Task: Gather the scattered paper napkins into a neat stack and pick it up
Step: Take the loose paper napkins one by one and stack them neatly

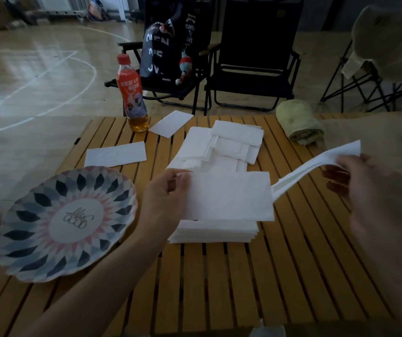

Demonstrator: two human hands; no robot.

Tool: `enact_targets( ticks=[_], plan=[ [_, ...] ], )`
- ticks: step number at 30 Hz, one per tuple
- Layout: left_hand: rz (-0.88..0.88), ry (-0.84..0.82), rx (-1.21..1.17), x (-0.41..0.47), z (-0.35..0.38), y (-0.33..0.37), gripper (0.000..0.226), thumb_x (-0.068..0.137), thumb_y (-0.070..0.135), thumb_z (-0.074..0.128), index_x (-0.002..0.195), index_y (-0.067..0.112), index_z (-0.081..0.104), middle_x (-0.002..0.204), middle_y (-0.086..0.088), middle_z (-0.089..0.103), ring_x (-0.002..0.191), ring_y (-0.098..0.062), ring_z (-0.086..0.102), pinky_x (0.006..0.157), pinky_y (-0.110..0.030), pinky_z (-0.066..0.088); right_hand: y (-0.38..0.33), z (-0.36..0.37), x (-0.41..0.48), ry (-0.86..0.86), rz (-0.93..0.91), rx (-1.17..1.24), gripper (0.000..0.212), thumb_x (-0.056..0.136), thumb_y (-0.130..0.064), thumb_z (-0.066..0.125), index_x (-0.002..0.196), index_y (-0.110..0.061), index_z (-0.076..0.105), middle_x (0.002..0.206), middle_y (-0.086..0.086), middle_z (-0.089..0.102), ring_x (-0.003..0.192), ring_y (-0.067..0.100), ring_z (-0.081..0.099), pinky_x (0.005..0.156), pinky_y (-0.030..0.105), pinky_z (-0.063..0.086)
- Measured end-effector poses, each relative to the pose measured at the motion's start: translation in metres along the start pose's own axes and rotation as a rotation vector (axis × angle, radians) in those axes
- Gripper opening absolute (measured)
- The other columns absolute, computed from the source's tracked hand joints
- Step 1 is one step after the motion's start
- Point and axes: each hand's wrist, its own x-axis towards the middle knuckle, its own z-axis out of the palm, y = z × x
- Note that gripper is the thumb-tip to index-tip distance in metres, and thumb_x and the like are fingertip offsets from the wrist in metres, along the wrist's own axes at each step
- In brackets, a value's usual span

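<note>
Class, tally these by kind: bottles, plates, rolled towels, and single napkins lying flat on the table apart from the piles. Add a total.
Bottle: 1
Plate: 1
Rolled towel: 1
Lone napkins: 2
Total: 5

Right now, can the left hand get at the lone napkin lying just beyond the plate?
Probably yes, once freed: the left hand pinches the top napkin over the stack. The lone napkin lies flat beyond the plate, nothing standing between. The right hand holds another napkin.
</note>
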Motion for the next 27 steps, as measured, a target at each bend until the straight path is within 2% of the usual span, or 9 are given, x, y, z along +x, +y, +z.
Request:
enact_targets(
  ticks=[6,11,13,16,18,20,22,24,27],
  plan=[
    [-0.019,-0.013,0.284,0.009,0.011,-0.024,0.01,0.102,0.037,0.048,0.1,0.033,0.056,0.087,0.022,0.054,0.079,0.003,0.053,0.057,-0.011,0.036,0.0,-0.002,-0.001,0.007,-0.057,-0.007,0.008,0.09,-0.024,0.064,0.084,-0.027,0.069,0.083,-0.003,0.072,0.058,0.0,0.069,0.043,0.013,0.048],
    [0.031,-0.002,0.315,0.011,0.01,-0.024,0.004,0.101,0.038,0.049,0.098,0.038,0.053,0.087,0.021,0.053,0.081,0.0,0.054,0.058,-0.014,0.04,0.003,-0.001,0.0,-0.028,-0.087,-0.029,0.008,0.091,-0.025,0.063,0.086,-0.027,0.069,0.096,0.003,0.073,0.087,0.017,0.072,0.066,0.027,0.053],
    [0.103,0.028,0.506,0.007,0.005,-0.023,0.006,0.099,0.04,0.052,0.104,0.038,0.051,0.093,0.022,0.052,0.083,-0.003,0.054,0.061,-0.014,0.036,0.001,0.001,-0.003,-0.043,-0.082,-0.002,0.008,0.091,-0.025,0.064,0.086,-0.027,0.07,0.095,0.001,0.073,0.092,0.021,0.071,0.069,0.029,0.053],
    [0.28,0.135,0.823,0.006,-0.003,-0.024,0.029,0.095,0.039,0.057,0.121,0.027,0.05,0.119,0.006,0.051,0.098,-0.013,0.052,0.075,-0.028,0.047,-0.002,0.004,-0.01,-0.149,-0.073,0.05,0.008,0.091,-0.024,0.065,0.088,-0.027,0.072,0.087,-0.003,0.074,0.087,0.016,0.072,0.07,0.028,0.056],
    [0.361,0.163,0.722,0.005,-0.007,-0.015,0.027,0.096,0.038,0.056,0.12,0.027,0.052,0.117,0.007,0.053,0.099,-0.011,0.056,0.078,-0.029,0.048,-0.004,0.01,-0.017,-0.332,-0.042,0.147,0.01,0.091,-0.021,0.064,0.096,-0.023,0.073,0.087,-0.006,0.075,0.083,0.012,0.072,0.067,0.025,0.057],
    [0.333,0.097,0.445,0.004,-0.008,-0.005,0.017,0.096,0.043,0.053,0.111,0.035,0.055,0.1,0.02,0.057,0.089,-0.003,0.06,0.072,-0.022,0.05,-0.005,0.017,-0.024,-0.528,-0.009,0.276,0.018,0.089,-0.019,0.062,0.105,-0.017,0.072,0.093,-0.002,0.073,0.084,0.013,0.071,0.067,0.026,0.057],
    [0.182,-0.049,0.077,0.0,-0.005,0.005,0.013,0.093,0.046,0.055,0.104,0.039,0.059,0.094,0.02,0.064,0.091,0.001,0.062,0.066,-0.022,0.055,-0.005,0.024,-0.031,-0.662,-0.015,0.349,0.019,0.089,-0.018,0.06,0.1,-0.019,0.074,0.092,-0.002,0.071,0.084,0.013,0.069,0.065,0.025,0.056],
    [-0.04,-0.266,-0.263,-0.01,0.0,0.014,0.028,0.089,0.052,0.058,0.114,0.039,0.063,0.104,0.02,0.067,0.099,-0.005,0.066,0.072,-0.027,0.059,-0.004,0.028,-0.036,-0.741,-0.03,0.368,0.019,0.089,-0.018,0.059,0.101,-0.019,0.074,0.095,0.0,0.07,0.086,0.014,0.068,0.065,0.026,0.056],
    [-0.356,-0.457,-0.495,-0.02,0.008,0.02,0.05,0.08,0.06,0.065,0.124,0.037,0.064,0.116,0.011,0.069,0.108,-0.02,0.066,0.086,-0.042,0.059,-0.001,0.03,-0.038,-0.779,-0.008,0.347,0.029,0.089,-0.02,0.06,0.115,-0.012,0.069,0.107,0.007,0.069,0.093,0.019,0.067,0.071,0.03,0.056]
  ],
)
